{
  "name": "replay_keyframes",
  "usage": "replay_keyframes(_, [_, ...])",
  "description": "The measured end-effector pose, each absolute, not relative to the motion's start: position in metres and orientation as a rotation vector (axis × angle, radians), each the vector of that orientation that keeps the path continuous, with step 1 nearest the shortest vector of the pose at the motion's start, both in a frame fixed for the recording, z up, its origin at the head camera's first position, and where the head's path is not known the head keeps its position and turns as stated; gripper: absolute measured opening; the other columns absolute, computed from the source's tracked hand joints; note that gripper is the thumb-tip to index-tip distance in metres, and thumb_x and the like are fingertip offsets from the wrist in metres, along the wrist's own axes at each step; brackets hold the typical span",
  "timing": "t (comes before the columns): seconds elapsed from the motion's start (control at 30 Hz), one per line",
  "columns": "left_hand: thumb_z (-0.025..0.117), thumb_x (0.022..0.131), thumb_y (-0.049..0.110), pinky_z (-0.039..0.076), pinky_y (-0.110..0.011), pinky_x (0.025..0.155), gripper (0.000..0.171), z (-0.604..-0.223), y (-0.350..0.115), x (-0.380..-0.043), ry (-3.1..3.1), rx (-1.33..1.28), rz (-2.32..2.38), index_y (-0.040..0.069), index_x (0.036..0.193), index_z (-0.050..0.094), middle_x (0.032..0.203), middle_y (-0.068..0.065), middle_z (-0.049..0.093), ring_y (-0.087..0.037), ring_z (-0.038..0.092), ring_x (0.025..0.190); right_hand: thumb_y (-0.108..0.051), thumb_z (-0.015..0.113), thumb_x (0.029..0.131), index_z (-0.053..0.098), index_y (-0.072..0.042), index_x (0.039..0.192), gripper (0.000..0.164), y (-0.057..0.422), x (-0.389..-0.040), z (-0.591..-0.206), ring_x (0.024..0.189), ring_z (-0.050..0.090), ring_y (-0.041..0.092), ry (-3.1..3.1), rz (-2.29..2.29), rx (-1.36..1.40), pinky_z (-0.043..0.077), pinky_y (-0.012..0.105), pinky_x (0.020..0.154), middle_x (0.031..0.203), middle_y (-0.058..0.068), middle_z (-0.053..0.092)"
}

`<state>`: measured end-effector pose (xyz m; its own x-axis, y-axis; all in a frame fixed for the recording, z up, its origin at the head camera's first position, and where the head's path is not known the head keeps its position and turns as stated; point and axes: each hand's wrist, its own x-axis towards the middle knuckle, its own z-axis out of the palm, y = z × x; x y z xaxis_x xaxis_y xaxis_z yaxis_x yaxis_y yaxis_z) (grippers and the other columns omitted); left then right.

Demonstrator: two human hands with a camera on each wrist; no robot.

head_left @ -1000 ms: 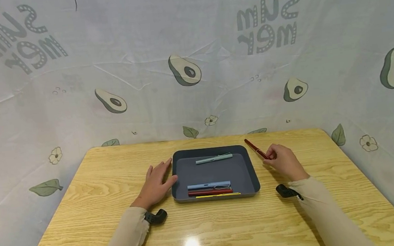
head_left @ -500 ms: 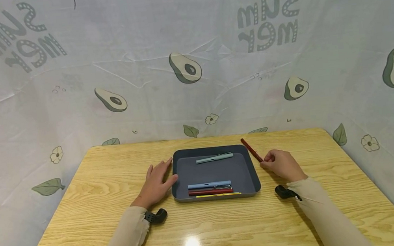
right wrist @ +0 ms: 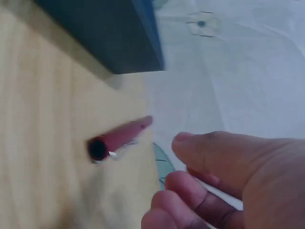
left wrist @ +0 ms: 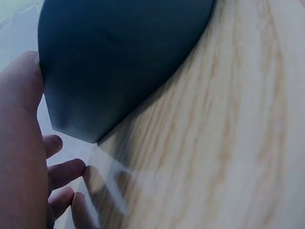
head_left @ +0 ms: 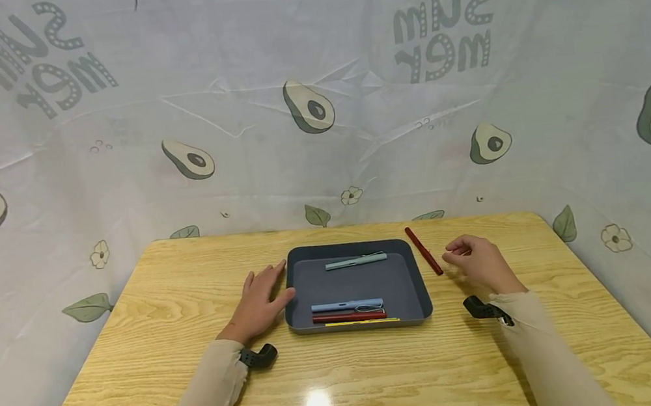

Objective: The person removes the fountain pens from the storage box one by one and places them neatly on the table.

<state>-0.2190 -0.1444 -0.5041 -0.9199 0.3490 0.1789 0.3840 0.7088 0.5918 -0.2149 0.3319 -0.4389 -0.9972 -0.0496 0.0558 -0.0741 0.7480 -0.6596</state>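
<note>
A dark grey tray (head_left: 357, 283) stands mid-table. Beside its left wall rests my left hand (head_left: 257, 304), fingers spread, thumb at the rim; the left wrist view has the thumb against the tray's wall (left wrist: 119, 57). A red pen with a clip (head_left: 424, 251) lies slantwise on the table just right of the tray. To the right of that pen hovers my right hand (head_left: 479, 265), its fingers loosely bent and holding nothing. In the right wrist view, a gap shows between the thumb (right wrist: 214, 150) and the pen (right wrist: 123, 137).
Inside the tray, a pale teal pen (head_left: 356, 261) lies near the back. A light blue pen (head_left: 330, 307), another red pen (head_left: 336, 317) and a yellow one (head_left: 351, 323) lie along the front wall. A printed cloth (head_left: 253, 190) hangs behind the wooden table (head_left: 202, 267).
My right hand shifted the red pen slightly left, then let go of it and moved right. The pen now lies alone on the table. My left hand stays put.
</note>
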Motion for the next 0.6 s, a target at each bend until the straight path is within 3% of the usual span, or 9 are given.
replay_keyframes(0.27, [0.055, 0.104, 0.052, 0.0, -0.059, 0.126, 0.073, -0.503, -0.143, -0.219, -2.835, -0.624, -1.024, 0.021, 0.165, 0.03, 0.163, -0.007, 0.041, -0.035, 0.028, 0.155, -0.025, 0.067, 0.104, 0.063, 0.001, 0.135, 0.04, 0.333, -0.211, -0.426, 0.094, 0.069, 0.031, -2.843, 1.163, 0.111, 0.062, 0.04, 0.07, 0.115, 0.018, 0.067])
replay_keyframes(0.6, [0.057, 0.104, 0.051, 0.001, -0.059, 0.126, 0.073, -0.503, -0.144, -0.218, -2.839, -0.632, -1.006, 0.02, 0.165, 0.031, 0.164, -0.009, 0.04, -0.036, 0.028, 0.155, -0.026, 0.068, 0.103, 0.066, -0.001, 0.132, 0.039, 0.328, -0.205, -0.428, 0.101, 0.068, 0.034, -2.842, 1.022, 0.201, 0.056, 0.037, 0.073, 0.12, 0.018, 0.07])
